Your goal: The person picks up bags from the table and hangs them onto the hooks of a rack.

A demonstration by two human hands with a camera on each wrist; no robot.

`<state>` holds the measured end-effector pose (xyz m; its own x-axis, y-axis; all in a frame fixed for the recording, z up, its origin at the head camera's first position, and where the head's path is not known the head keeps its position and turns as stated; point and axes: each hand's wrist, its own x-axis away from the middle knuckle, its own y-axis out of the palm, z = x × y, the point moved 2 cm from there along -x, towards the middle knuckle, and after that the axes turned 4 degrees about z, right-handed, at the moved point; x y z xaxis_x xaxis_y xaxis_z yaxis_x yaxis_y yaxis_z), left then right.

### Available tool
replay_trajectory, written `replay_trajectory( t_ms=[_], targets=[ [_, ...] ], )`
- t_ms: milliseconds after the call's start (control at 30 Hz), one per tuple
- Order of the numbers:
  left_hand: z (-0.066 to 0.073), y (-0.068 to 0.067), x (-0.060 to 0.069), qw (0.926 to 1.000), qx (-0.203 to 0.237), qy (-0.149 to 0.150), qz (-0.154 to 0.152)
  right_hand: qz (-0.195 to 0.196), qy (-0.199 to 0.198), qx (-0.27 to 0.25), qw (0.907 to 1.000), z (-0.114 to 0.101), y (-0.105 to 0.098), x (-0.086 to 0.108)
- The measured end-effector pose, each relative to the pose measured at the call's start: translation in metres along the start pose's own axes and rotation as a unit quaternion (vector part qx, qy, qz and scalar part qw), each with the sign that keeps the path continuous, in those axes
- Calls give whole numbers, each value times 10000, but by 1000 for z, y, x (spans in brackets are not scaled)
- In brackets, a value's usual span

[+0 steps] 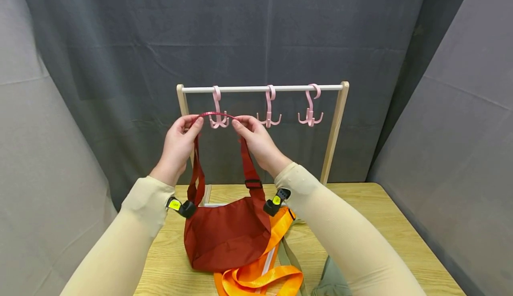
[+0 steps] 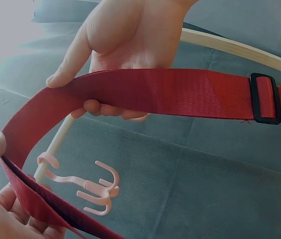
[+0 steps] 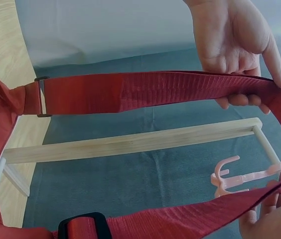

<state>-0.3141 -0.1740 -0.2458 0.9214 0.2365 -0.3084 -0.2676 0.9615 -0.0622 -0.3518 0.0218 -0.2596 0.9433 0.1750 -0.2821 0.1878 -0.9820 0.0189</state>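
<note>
A dark red bag (image 1: 228,233) hangs by its strap (image 1: 250,167), its lower part over an orange bag on the table. My left hand (image 1: 178,142) pinches the strap's left side between thumb and fingers, and my right hand (image 1: 258,142) pinches the right side. Between them the strap arches in front of the leftmost pink hook (image 1: 217,104). In the left wrist view the strap (image 2: 170,92) runs from my right hand (image 2: 135,45) to a black buckle. Both hands also show in the right wrist view, at the strap's (image 3: 155,89) loop.
A rack with a white bar (image 1: 240,89) and wooden posts (image 1: 335,131) stands at the back. Two more pink hooks, a middle one (image 1: 269,107) and a right one (image 1: 310,107), hang from it. An orange strap (image 1: 280,276) and grey-green fabric (image 1: 331,280) lie on the wooden table (image 1: 384,233).
</note>
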Motion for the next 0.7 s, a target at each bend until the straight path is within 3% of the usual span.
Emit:
replay_trajectory(
  t_ms=[333,700],
  targets=[
    [-10,2,-3,9996,-89,-224,-110,174,196,-24,9997,9,8,-3],
    [-18,6,-5,9997,13,-245,70,370,342,-145,9986,17,15,-3]
  ],
)
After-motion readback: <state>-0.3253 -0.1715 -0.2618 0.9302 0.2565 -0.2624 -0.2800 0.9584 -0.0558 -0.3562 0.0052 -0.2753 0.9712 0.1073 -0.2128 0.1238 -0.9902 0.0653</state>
